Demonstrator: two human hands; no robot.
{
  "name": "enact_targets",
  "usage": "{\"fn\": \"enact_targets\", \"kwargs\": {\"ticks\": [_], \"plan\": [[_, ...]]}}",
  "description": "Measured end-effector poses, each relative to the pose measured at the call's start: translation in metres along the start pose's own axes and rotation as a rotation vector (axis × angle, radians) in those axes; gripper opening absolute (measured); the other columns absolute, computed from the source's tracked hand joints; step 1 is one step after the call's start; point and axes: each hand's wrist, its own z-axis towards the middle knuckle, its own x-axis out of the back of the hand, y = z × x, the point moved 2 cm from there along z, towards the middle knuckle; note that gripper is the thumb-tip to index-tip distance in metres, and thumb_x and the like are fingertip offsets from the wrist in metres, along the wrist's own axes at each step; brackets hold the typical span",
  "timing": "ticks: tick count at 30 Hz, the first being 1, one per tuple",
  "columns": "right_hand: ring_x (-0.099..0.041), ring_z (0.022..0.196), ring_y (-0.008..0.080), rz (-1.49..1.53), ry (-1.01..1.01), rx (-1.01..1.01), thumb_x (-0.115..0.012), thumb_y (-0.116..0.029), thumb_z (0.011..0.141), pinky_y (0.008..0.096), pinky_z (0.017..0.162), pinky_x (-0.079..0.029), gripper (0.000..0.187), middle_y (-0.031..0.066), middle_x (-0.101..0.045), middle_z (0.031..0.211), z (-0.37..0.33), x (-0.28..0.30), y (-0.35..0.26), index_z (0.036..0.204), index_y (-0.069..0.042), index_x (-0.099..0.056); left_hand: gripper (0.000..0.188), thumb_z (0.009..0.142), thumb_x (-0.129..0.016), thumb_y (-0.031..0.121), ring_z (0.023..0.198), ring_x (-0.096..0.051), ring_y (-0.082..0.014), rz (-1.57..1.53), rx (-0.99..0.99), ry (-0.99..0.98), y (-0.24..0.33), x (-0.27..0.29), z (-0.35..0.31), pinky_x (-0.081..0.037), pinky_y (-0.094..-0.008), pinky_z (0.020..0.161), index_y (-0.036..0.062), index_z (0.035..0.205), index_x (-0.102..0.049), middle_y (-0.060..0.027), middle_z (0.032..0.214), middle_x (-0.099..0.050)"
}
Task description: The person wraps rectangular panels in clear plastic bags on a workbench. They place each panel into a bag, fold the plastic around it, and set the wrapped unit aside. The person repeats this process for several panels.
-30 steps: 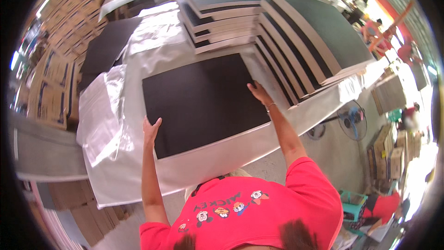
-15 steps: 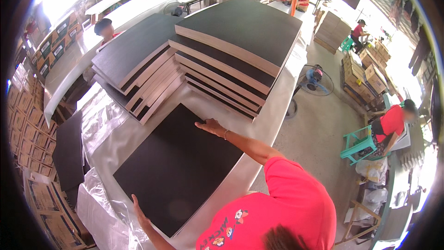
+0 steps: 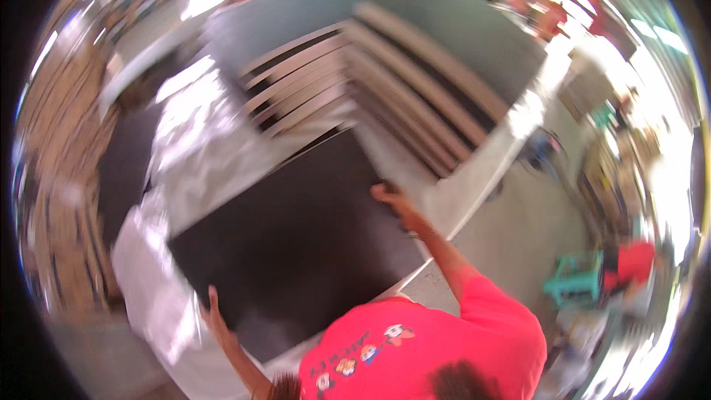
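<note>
A large rectangular black board (image 3: 296,237) lies across the middle of the view, its top face flat and dark. My left hand (image 3: 215,318) grips its near left edge, thumb up along the side, with the other fingers hidden. On the opposite edge, my right hand (image 3: 396,204) is closed with its fingertips over the rim; motion blurs it. Beyond the board rise two tall stacks of similar dark-topped boards with pale edges, one at the left (image 3: 289,7) and one at the right (image 3: 452,37). Whether the held board is one sheet or several cannot be made out.
The pale table (image 3: 474,178) carries the stacks. Crumpled clear plastic (image 3: 159,274) covers its left side, beside another dark panel (image 3: 126,170). Cartons (image 3: 67,200) are piled at far left. A fan (image 3: 544,148), a green stool (image 3: 574,278) and a seated person in red (image 3: 633,263) are at right.
My view has swung, so the stacks and table appear turned and shifted right. The black board looks larger in view, with both hands still at its opposite edges.
</note>
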Motion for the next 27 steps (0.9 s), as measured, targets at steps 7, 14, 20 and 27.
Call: {"fn": "enact_targets", "kwargs": {"ticks": [7,14,20,27], "plan": [[-0.046,0.114,0.0228,0.555,0.005,0.272,-0.074,-0.028,0.074,0.0422,0.102,-0.031,0.057,0.0061,-0.052,0.120,-0.123,0.079,0.021,0.119,-0.007,-0.048,0.076,0.070,-0.078,0.037,0.107,-0.050,-0.0203,0.055,-0.263,0.240,-0.011,0.061,-0.077,-0.039,-0.0343,0.094,-0.0064,0.123,-0.044,-0.0138,0.113,-0.055],[-0.026,0.138,0.0257,-0.295,-0.544,0.108,-0.074,-0.020,0.074,0.0420,0.112,-0.022,0.070,0.0096,-0.034,0.146,-0.110,0.143,-0.052,0.135,-0.008,-0.041,0.104,0.051,-0.081,0.055,0.110,-0.052,-0.0215,0.004,-0.368,-0.111,0.029,0.058,-0.135,-0.045,-0.0374,0.094,0.0014,0.132,-0.044,-0.0140,0.118,-0.054],[-0.041,0.129,0.0302,-1.055,-0.779,0.288,-0.067,-0.006,0.078,0.0413,0.108,-0.031,0.066,0.0140,-0.043,0.138,-0.110,0.091,-0.254,0.137,-0.004,-0.039,0.118,0.043,-0.079,0.066,0.112,-0.052,-0.0247,-0.110,-0.415,-0.111,0.024,0.047,-0.137,-0.045,-0.0400,0.093,0.0006,0.135,-0.042,-0.0164,0.118,-0.055],[-0.038,0.130,0.0292,-0.793,-1.374,0.693,-0.067,-0.042,0.083,0.0433,0.103,-0.036,0.075,0.0130,-0.038,0.141,-0.139,-0.186,-0.265,0.140,-0.006,-0.034,0.102,0.060,-0.080,0.034,0.127,-0.039,-0.0280,0.140,-0.507,0.009,0.014,0.066,-0.154,-0.030,-0.0435,0.107,0.0048,0.144,-0.030,-0.0158,0.136,-0.043]]}}
